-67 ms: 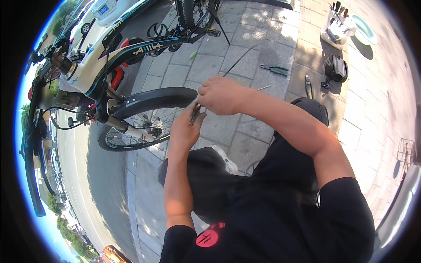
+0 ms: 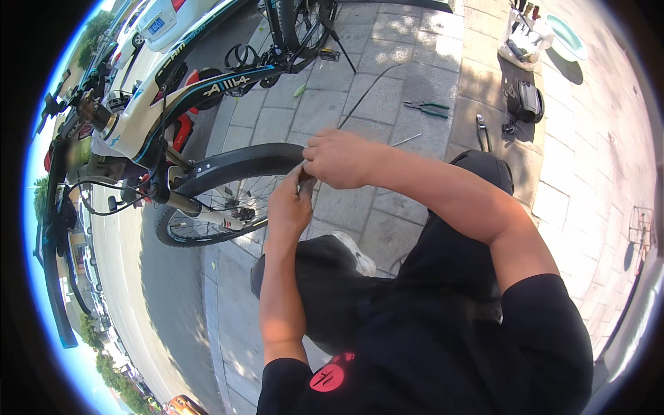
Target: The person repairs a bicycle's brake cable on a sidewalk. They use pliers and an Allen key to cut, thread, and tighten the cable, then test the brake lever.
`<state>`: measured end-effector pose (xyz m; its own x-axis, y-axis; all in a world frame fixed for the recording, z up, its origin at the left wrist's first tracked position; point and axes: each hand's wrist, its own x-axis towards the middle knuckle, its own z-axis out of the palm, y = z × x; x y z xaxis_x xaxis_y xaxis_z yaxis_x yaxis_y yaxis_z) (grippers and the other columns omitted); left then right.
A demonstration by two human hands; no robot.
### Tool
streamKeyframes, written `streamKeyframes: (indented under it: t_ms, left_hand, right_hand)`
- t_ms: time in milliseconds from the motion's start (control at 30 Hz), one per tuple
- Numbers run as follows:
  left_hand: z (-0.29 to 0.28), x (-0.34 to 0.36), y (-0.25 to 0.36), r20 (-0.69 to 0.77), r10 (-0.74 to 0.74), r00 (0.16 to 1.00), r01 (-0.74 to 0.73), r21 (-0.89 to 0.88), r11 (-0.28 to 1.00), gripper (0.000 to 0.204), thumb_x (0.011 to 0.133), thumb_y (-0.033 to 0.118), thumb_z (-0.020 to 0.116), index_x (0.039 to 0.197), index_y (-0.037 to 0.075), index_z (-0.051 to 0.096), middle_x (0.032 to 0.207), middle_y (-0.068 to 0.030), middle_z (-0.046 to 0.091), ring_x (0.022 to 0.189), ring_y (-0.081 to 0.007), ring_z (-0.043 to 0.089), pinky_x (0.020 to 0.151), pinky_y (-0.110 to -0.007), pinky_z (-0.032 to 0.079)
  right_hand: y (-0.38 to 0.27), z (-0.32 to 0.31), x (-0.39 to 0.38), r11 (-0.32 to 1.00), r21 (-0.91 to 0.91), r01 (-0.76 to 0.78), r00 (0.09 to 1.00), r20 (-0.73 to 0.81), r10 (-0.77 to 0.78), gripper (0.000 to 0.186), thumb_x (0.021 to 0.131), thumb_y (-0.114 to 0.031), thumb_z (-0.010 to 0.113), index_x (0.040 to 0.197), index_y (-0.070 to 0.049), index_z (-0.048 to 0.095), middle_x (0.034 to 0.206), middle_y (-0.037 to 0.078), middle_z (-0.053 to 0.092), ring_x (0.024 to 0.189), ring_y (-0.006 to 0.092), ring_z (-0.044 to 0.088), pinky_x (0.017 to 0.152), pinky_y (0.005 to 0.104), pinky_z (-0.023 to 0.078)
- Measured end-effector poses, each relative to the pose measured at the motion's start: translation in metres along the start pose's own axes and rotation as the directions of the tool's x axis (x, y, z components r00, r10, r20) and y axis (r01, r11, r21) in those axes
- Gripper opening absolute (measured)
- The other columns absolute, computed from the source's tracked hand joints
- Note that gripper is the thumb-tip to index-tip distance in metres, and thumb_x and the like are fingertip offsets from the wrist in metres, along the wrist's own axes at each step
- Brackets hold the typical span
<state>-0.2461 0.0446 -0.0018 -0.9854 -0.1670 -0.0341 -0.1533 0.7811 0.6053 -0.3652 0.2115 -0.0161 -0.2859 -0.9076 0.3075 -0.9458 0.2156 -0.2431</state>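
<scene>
My hands meet just right of the bicycle's front wheel [image 2: 238, 159]. My right hand [image 2: 340, 159] is closed, its knuckles up, and a thin black cable [image 2: 370, 93] runs out from beneath it toward the far paving. Lower and to the left, my left hand [image 2: 289, 204] pinches a small dark piece [image 2: 302, 184] between thumb and fingers; its kind is hidden by the grip. The fingertips of both hands almost touch. A thin metal rod [image 2: 408, 140] lies on the paving beyond my right forearm.
Green-handled pliers [image 2: 427, 108] and dark-handled cutters [image 2: 482, 133] lie on the pavement. Farther right are a black bag [image 2: 526, 102], a clear tub of tools [image 2: 523, 45] and a pale green basin [image 2: 567, 39]. The bicycle frame [image 2: 221, 83] stands at the left, beside parked cars.
The whole view has shifted slightly, with the pavement things a little farther left. Both hands keep close together with their fingers closed.
</scene>
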Motion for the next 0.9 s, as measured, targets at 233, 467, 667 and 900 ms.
streamKeyframes:
  t_ms: [233,467,667,900]
  left_hand:
    - [-0.01,-0.006,-0.038,-0.101,-0.043,0.994,0.023,-0.188,0.982,0.025,0.107,0.01,0.056,0.125,-0.003,0.069,0.102,-0.0111,0.079,0.061,-0.0116,0.066,0.061,-0.028,0.054]
    - [-0.03,-0.021,-0.061,-0.18,-0.204,0.962,0.181,-0.136,0.974,0.026,0.109,0.012,0.053,0.128,-0.003,0.064,0.105,-0.0103,0.076,0.057,-0.0109,0.063,0.058,-0.028,0.053]
    - [-0.028,-0.021,-0.066,-0.212,-0.197,0.957,0.15,-0.221,0.964,0.031,0.108,0.015,0.057,0.133,-0.003,0.062,0.102,-0.0096,0.075,0.058,-0.0118,0.064,0.057,-0.029,0.054]
    - [-0.022,-0.005,0.002,-0.075,-0.012,0.997,-0.024,-0.469,0.883,0.033,0.105,0.027,0.07,0.126,0.002,0.07,0.098,-0.0047,0.065,0.059,-0.0092,0.059,0.05,-0.024,0.046]
  right_hand:
    - [0.045,-0.062,-0.024,0.937,0.024,-0.348,0.937,-0.022,0.349,0.023,0.092,-0.026,0.065,0.104,-0.01,0.076,0.1,0.015,0.074,0.102,0.0365,0.072,0.088,0.0484,0.055]
    - [0.091,-0.128,-0.108,0.864,0.103,-0.493,0.853,-0.134,0.504,0.035,0.096,-0.038,0.069,0.109,-0.006,0.076,0.101,0.016,0.075,0.091,0.0373,0.07,0.081,0.0471,0.056]
    - [0.057,-0.144,-0.124,0.816,0.217,-0.536,0.822,-0.087,0.563,0.044,0.098,-0.045,0.067,0.111,-0.005,0.077,0.103,0.018,0.075,0.098,0.0397,0.07,0.086,0.0492,0.055]
    - [0.021,-0.15,-0.114,0.868,0.295,-0.398,0.883,-0.133,0.45,0.04,0.099,-0.04,0.072,0.11,-0.001,0.076,0.093,0.015,0.074,0.082,0.0281,0.068,0.078,0.0392,0.055]
